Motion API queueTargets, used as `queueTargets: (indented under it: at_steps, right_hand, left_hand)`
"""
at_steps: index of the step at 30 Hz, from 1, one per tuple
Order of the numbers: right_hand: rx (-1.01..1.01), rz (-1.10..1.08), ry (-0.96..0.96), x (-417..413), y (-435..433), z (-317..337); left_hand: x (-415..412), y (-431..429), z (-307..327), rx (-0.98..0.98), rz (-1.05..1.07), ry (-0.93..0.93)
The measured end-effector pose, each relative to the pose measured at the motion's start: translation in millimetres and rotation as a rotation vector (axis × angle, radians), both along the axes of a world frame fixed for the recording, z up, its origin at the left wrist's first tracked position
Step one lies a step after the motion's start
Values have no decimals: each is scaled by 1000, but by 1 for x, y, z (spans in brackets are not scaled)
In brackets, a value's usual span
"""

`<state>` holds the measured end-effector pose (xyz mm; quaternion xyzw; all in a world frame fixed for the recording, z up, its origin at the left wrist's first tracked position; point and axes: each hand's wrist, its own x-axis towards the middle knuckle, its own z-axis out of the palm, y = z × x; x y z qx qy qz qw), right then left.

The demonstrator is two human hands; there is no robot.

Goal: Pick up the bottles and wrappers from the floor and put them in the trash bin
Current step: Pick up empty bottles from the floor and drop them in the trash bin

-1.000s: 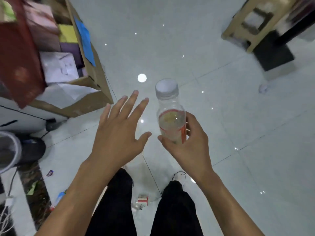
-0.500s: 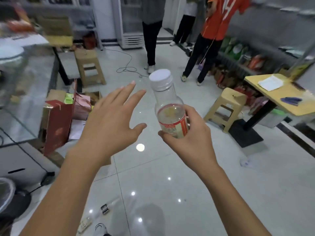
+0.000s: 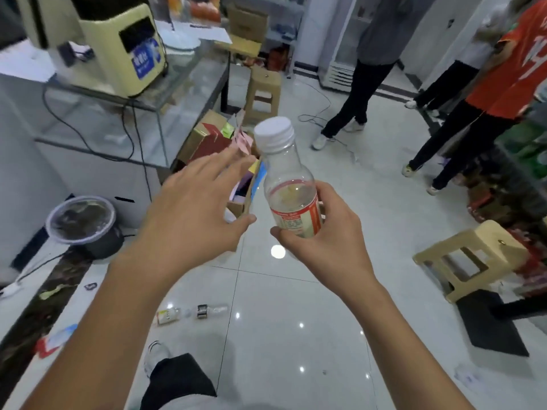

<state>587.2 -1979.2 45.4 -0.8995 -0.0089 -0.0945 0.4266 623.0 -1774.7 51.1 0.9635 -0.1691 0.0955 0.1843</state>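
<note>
My right hand [image 3: 328, 241] grips a clear plastic bottle [image 3: 287, 179] with a white cap and a red-and-white label, held upright at chest height. My left hand [image 3: 192, 211] hovers just left of it, fingers spread, holding nothing. On the floor below lie two small bottles side by side, one with a pale label [image 3: 167, 315] and a clear one with a dark band [image 3: 211, 310]. A red-and-blue wrapper [image 3: 54, 340] lies at the lower left, and a small dark wrapper [image 3: 90, 286] sits on the dark floor strip. A round bin with a clear liner [image 3: 81, 220] stands at the left.
A glass counter [image 3: 189, 93] with a cream machine fills the upper left. An open cardboard box of packets [image 3: 207, 137] sits behind my hands. Beige stools stand at back centre [image 3: 263, 93] and at right [image 3: 470, 255]. People stand at the upper right. A crumpled scrap [image 3: 466, 375] lies lower right.
The view has lifted from the floor and turned left, bringing the counter, bin and floor bottles into sight. Both hands keep their pose, with the bottle still in the right.
</note>
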Motion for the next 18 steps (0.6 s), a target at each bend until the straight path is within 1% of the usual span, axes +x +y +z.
queueTargets:
  at_steps: [6,9,13,16,18]
  right_hand:
    - [-30,271,71,65,102,-12]
    - [-60,380,106,101,160,-24]
    - [-91,497,161,148,247,-45]
    - [-114,590,196,173,314,-59]
    - [-128,652,222,183,354,-67]
  left_hand:
    - [6,113,-20,-10,255,47]
    - [5,186,-35,-14,403,86]
    - [3,286,-61,-10,610,193]
    - [3,341,-71,-10,705,290]
    - [0,372,-75,-31,760,318]
